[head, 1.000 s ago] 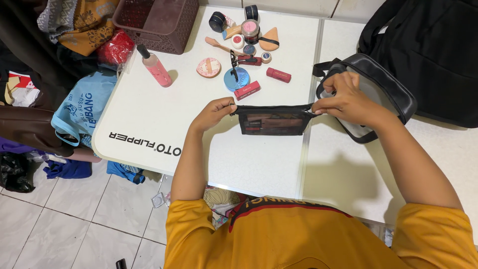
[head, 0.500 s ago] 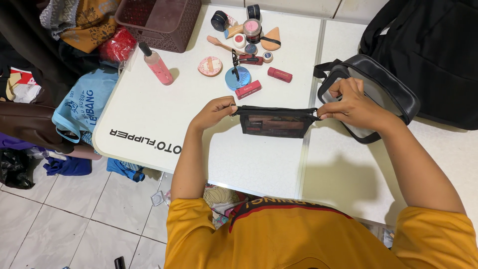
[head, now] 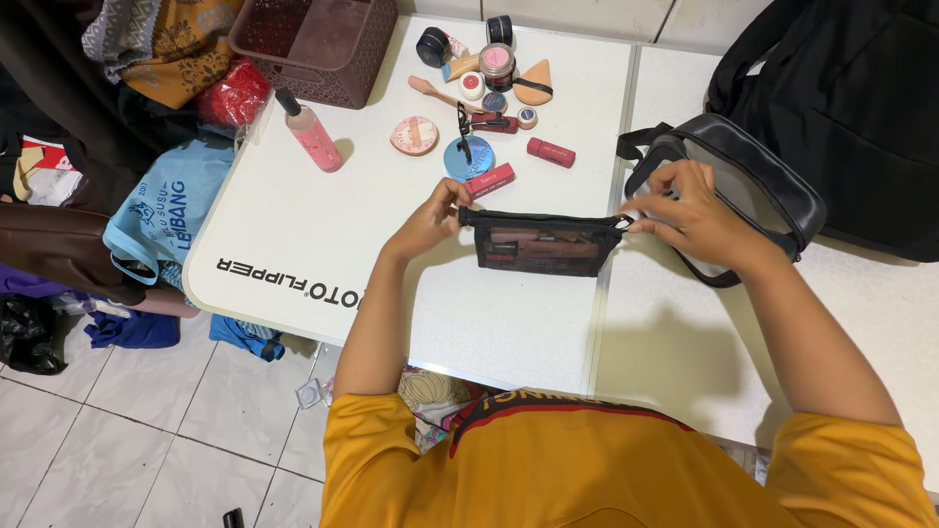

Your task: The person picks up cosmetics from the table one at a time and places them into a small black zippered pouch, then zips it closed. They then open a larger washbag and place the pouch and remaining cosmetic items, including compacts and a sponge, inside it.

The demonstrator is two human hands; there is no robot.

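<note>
A small black mesh pouch (head: 540, 244) lies on the white folding table (head: 323, 225), with reddish items showing through the mesh. My left hand (head: 432, 217) pinches its left top corner. My right hand (head: 690, 210) grips its right end at the zipper. Just beyond the pouch lie a red lipstick tube (head: 489, 181), a blue round compact (head: 469, 156) with a black tool on it, and another red tube (head: 551, 152).
Several cosmetics cluster at the far table edge: jars (head: 497, 66), an orange sponge (head: 535, 86), a round pink compact (head: 415, 135), a pink bottle (head: 308, 132). A brown basket (head: 318, 39) sits far left. A clear black-trimmed bag (head: 743, 186) and black backpack (head: 841, 98) are right. Clothes pile left.
My right hand has shifted slightly along the pouch's right end at the zipper. The left hand stays on the left corner. The pouch has not moved.
</note>
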